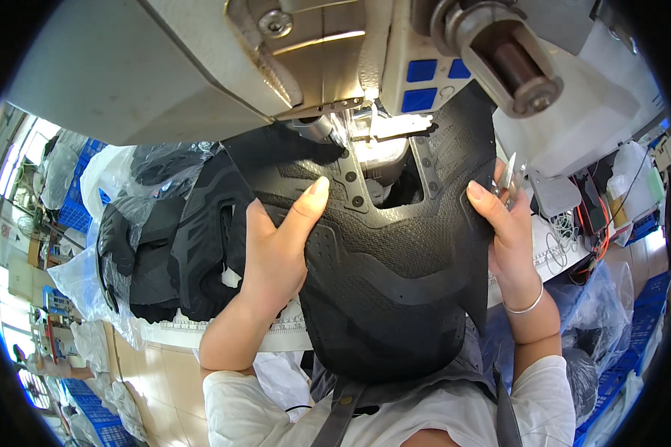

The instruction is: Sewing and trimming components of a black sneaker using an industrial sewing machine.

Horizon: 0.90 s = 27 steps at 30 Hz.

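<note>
A large black moulded fabric panel (391,261) with a textured surface lies under the head of a sewing machine (328,59). Its rectangular opening has a riveted frame (361,201) around it, below the lit needle area. My left hand (279,242) grips the panel's left side, thumb on top and fingers hidden beneath. On the right side, my right hand (508,223) pinches the panel edge under its thumb. Metal thread snips (508,179) stick out from among the right hand's fingers. The panel's lower end hangs towards my lap.
More black moulded pieces (201,246) are piled on the white table edge (224,334) at left, beside clear plastic bags (112,179). A thread spool (511,63) hangs over the machine's right side. Blue crates (637,335) and cables (604,223) are at right.
</note>
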### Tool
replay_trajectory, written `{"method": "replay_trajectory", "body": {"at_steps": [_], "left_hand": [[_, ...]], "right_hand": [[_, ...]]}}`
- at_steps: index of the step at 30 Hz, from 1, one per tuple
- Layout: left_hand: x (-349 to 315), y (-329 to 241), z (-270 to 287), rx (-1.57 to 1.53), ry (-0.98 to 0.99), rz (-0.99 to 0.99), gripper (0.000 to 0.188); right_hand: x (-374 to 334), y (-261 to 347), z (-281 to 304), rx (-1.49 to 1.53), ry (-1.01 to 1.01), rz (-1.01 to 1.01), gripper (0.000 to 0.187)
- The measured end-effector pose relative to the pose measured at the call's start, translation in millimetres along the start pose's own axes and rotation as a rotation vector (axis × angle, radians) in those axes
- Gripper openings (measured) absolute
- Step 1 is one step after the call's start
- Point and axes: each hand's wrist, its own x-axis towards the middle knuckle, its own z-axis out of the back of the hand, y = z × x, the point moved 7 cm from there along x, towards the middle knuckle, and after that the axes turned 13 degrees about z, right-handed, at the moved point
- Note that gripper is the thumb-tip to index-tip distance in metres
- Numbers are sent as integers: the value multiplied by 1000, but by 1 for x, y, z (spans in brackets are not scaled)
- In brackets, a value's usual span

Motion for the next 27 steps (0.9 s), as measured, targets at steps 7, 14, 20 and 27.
{"method": "replay_trajectory", "body": {"at_steps": [7, 14, 20, 27], "left_hand": [[18, -3, -7, -265, 175, 67, 17], [36, -10, 0, -196, 111, -15, 19], [59, -9, 5, -262, 112, 63, 21], [83, -14, 18, -42, 95, 217, 18]], "right_hand": [[15, -4, -4, 75, 21, 12, 24], [31, -7, -7, 79, 15, 24, 30], [44, -10, -6, 40, 78, 45, 28], [40, -8, -9, 31, 50, 7, 28]]}}
